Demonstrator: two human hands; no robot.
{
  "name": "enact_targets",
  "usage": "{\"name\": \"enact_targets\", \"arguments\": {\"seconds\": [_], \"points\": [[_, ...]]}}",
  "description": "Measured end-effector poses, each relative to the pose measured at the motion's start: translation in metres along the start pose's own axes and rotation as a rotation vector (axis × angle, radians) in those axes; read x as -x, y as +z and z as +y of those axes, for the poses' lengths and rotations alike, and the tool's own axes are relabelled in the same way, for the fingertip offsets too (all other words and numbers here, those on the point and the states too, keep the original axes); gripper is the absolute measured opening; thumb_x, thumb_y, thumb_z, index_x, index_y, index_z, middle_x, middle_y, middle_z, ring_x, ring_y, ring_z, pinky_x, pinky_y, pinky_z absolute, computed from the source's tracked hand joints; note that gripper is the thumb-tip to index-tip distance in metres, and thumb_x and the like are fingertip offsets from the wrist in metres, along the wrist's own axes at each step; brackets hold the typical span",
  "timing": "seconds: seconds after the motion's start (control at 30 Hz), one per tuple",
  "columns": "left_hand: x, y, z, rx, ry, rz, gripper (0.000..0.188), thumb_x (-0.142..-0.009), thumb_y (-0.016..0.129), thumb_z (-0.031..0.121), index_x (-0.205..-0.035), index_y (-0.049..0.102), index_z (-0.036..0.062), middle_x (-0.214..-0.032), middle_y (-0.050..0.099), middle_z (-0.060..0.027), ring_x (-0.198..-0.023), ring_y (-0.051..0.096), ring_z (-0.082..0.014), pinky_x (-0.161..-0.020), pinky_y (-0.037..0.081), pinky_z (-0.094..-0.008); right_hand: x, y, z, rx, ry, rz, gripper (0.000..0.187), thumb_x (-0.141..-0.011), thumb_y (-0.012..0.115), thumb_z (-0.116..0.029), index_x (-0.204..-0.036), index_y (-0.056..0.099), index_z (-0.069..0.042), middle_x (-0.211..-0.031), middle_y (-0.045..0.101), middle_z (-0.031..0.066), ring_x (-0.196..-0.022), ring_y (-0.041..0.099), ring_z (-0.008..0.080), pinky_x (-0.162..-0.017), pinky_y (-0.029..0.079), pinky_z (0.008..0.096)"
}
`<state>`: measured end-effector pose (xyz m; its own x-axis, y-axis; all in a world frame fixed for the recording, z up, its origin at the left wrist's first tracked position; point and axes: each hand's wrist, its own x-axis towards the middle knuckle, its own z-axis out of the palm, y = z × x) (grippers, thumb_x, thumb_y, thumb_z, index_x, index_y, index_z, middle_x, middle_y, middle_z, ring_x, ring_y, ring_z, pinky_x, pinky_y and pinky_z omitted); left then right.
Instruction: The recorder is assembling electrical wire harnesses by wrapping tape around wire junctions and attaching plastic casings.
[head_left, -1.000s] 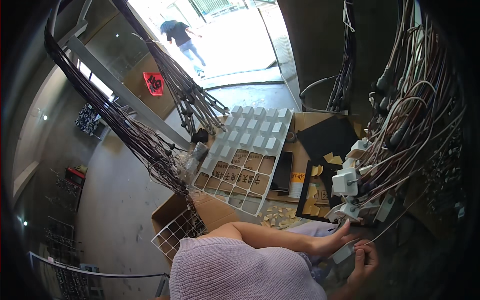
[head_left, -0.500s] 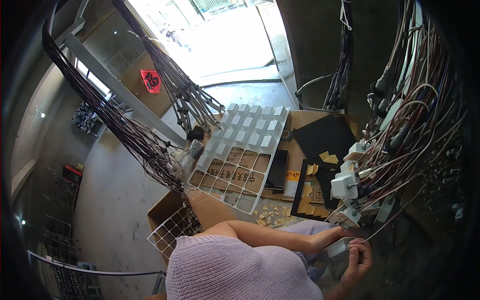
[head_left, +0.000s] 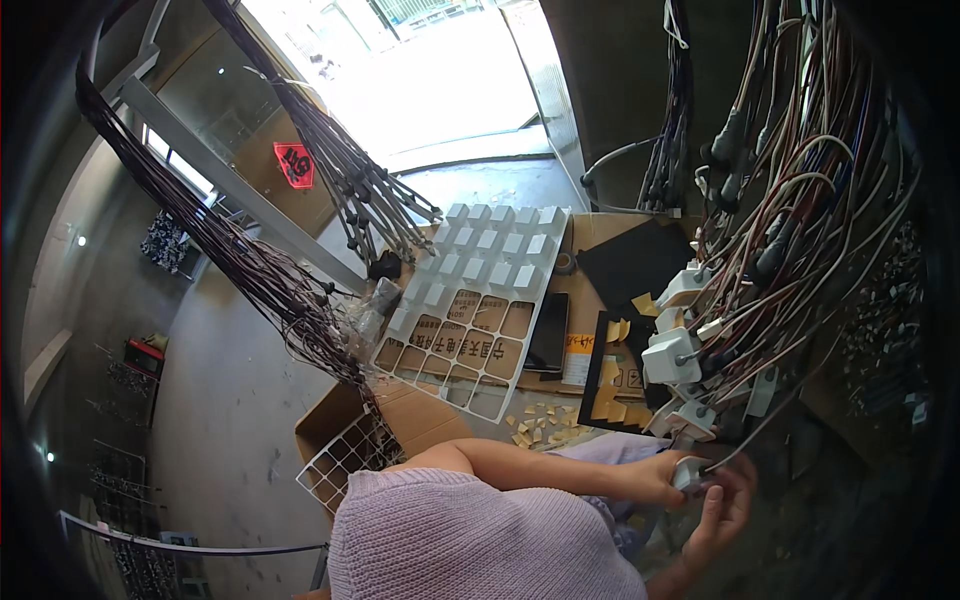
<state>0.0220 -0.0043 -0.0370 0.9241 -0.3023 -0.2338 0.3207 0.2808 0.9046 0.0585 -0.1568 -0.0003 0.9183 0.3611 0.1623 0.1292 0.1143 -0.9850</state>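
Observation:
My left hand [head_left: 655, 481] is closed around a small white adapter block [head_left: 687, 474] with a grey cable [head_left: 757, 428] running from it to the upper right. Close beside the block, my right hand [head_left: 722, 512] is curled, its thumb and fingertips drawn together. Whatever lies between those fingertips is too blurred to make out. Just above my hands hang several more white adapter blocks [head_left: 672, 358] on their cables. A black board [head_left: 603, 385] with tan paper pieces on it lies left of them.
A white grid tray [head_left: 468, 325] lies on cardboard, its far part filled with white blocks. Beside it are a black phone [head_left: 548, 335] and a black sheet [head_left: 640, 265]. Paper scraps [head_left: 540, 425] lie nearer me. Cable bundles [head_left: 235, 240] hang left; thick cables [head_left: 800, 190] crowd the right.
The adapter block has turned in my left hand, which now wraps around it. My right fingers have come off its cable end and curled beside it. The view has shifted slightly.

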Motion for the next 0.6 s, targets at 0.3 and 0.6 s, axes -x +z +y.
{"name": "enact_targets", "arguments": {"seconds": [0.3, 0.6], "points": [[0.008, -0.001, 0.007, -0.188, 0.260, 0.141, 0.071, -0.065, 0.067, 0.014, -0.132, 0.045, 0.0021, -0.128, 0.050, -0.0154, -0.123, 0.044, -0.0287, -0.105, 0.033, -0.0377, 0.005, -0.021, 0.027, 0.033, 0.034, 0.188, 0.020, -0.086, 0.043, -0.021, -0.076, 0.048, -0.005, -0.064, 0.038, 0.0023, -0.053, 0.038, 0.0126, -0.048, 0.031, 0.0255], [-0.005, 0.003, 0.021, 0.065, 0.165, 0.153, 0.063, -0.070, 0.060, -0.006, -0.131, 0.046, 0.0035, -0.126, 0.053, -0.0084, -0.118, 0.049, -0.0173, -0.100, 0.039, -0.0323, 0.015, 0.009, -0.068, -0.290, 0.116, -0.473, 0.052, -0.066, 0.065, -0.009, -0.111, 0.041, -0.005, -0.097, 0.051, 0.0105, -0.090, 0.052, 0.0168, -0.083, 0.041, 0.0319]]}}
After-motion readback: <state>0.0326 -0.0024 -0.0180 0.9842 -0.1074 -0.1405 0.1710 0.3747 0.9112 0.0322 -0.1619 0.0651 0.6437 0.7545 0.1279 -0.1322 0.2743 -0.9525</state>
